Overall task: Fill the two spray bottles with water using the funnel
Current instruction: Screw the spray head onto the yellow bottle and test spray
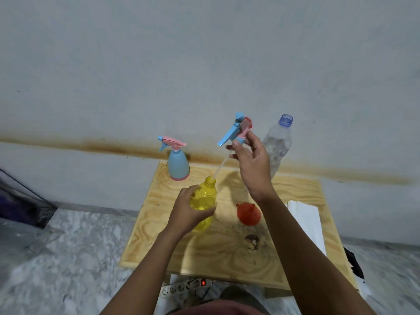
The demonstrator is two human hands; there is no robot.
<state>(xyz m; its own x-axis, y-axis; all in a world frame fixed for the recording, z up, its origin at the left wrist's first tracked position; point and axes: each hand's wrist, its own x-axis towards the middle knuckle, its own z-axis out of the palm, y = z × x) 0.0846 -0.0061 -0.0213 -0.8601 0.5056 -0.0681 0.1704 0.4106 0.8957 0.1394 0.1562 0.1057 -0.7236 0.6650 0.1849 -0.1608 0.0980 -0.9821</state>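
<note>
My left hand grips a yellow see-through spray bottle standing on the wooden board; its neck is uncapped. Above it my right hand holds the blue and pink spray head, whose thin dip tube still reaches down into the yellow bottle's mouth. A second spray bottle, blue with a pink trigger head screwed on, stands at the board's far left corner. The red funnel lies on the board just right of the yellow bottle. A clear uncapped water bottle stands at the back right.
A folded white cloth or paper lies on the board's right side. A dark stain marks the wood near the front. A power strip with a lit red switch lies on the floor below the board. The wall rises directly behind.
</note>
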